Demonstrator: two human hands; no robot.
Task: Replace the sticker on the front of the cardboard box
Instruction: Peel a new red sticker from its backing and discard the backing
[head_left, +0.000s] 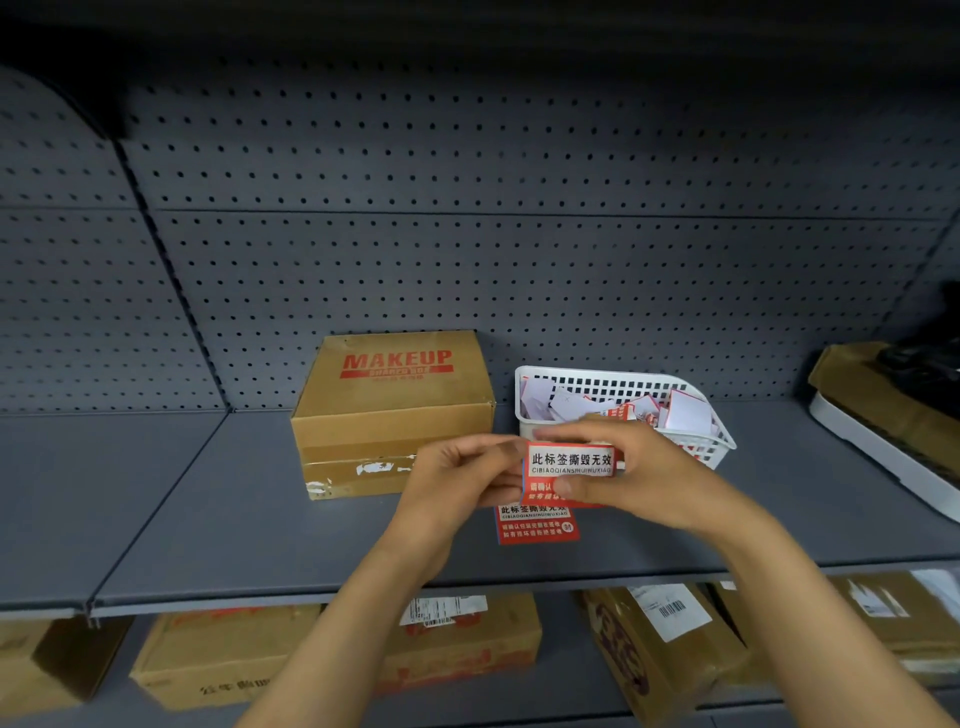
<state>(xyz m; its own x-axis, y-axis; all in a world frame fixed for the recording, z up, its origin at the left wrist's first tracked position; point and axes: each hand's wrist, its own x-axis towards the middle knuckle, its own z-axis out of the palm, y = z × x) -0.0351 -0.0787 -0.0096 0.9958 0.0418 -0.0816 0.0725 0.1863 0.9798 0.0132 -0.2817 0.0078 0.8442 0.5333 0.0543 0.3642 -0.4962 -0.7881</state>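
Both hands' grip (540, 480) on sticker sheet (569, 460) hides its middle.

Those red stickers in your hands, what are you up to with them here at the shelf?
A person holds a strip of red stickers in both hands, the left hand and the right hand, apparently peeling one off. The MAKEUP cardboard box sits on the grey shelf, its front showing only torn white residue. A white basket of paper scraps stands beside it.

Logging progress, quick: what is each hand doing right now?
Left hand: closed, pinching the red sticker strip by its left edge.
Right hand: closed, pinching the strip's top sticker.
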